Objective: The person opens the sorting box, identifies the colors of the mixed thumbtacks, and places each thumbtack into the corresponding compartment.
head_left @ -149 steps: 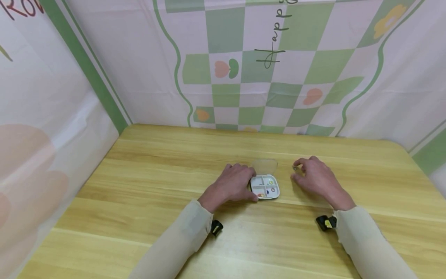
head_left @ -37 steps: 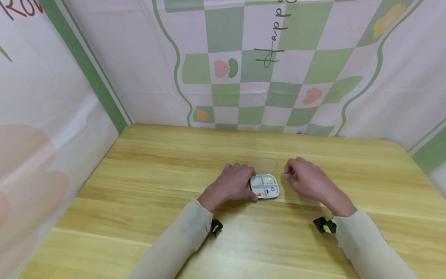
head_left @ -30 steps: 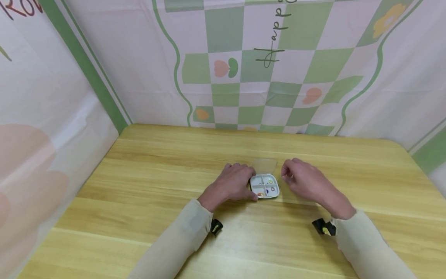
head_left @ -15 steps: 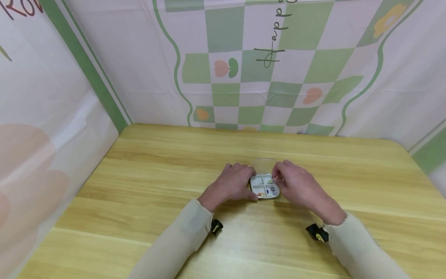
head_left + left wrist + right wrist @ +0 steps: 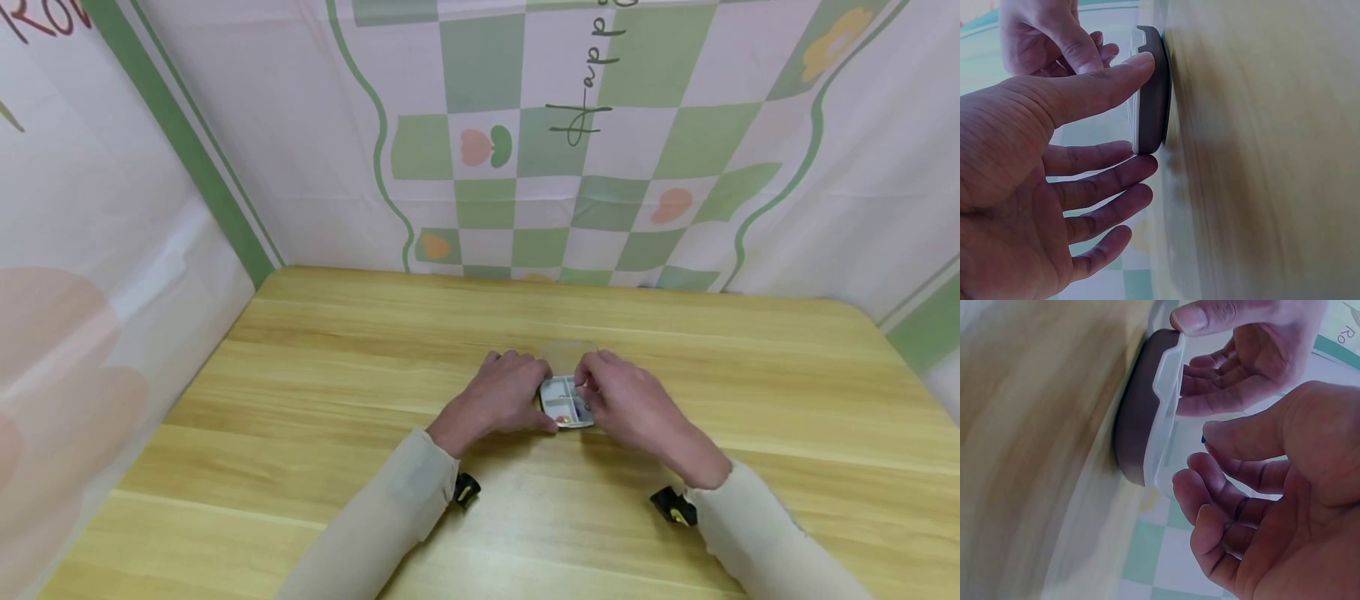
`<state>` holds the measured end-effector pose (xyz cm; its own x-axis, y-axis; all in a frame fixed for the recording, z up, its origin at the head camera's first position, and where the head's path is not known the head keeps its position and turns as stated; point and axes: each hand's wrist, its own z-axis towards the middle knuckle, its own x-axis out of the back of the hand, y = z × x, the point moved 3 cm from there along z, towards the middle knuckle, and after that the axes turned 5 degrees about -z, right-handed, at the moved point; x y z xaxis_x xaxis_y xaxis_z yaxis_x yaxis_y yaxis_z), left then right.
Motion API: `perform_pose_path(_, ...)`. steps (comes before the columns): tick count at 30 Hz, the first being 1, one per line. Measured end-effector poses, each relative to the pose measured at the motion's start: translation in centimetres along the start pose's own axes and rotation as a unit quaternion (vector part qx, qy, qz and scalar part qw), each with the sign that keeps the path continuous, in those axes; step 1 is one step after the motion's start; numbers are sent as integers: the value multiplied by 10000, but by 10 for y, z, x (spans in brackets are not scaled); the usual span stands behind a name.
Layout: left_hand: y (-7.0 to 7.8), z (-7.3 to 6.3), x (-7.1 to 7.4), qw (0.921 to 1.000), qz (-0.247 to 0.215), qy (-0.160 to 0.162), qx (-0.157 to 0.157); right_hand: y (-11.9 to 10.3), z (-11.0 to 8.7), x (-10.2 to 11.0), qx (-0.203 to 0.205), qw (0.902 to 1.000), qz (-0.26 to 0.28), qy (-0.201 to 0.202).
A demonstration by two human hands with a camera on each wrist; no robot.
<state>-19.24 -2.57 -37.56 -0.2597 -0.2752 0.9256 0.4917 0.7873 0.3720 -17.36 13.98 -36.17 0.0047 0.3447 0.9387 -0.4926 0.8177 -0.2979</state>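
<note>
A small pill box point(image 5: 557, 408) stands on the table, its white inside split into four square compartments and its clear lid point(image 5: 566, 357) folded back. Tiny coloured pieces lie in some compartments. My left hand point(image 5: 504, 393) grips the box from its left side, thumb on the near edge and index finger at the far edge. In the right wrist view the dark brown outer shell point(image 5: 1141, 406) shows. Above the right-hand compartments, my right hand point(image 5: 636, 410) pinches a tiny dark piece point(image 5: 1204, 439) between thumb and index finger. That hand hides part of the box.
The wooden table point(image 5: 360, 350) reaches back to a hanging cloth point(image 5: 487, 75) with green checks. Another cloth point(image 5: 112, 292) hangs along the left side. A black wrist camera point(image 5: 467, 490) sits at the left cuff, and a second black camera point(image 5: 673, 506) at the right.
My right hand has come leftward from beside the box to over its right compartments, fingers closing up since the earliest frame. My left hand has stayed on the box, which has barely shifted.
</note>
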Motion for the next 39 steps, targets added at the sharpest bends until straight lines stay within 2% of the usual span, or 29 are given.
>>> perform_pose_path(12, 2, 0, -1, 9998, 157, -7, -109, -4, -1, -5, -4, 10000, 23, 90)
perform_pose_path(23, 1, 0, 0, 9999, 78, 31, -144, -7, 2, -9, 75, 9997, -77, 239)
perform_pose_path(39, 0, 1, 0, 9999, 103, -38, -48, -11, 7, -15, -14, 9997, -78, 246)
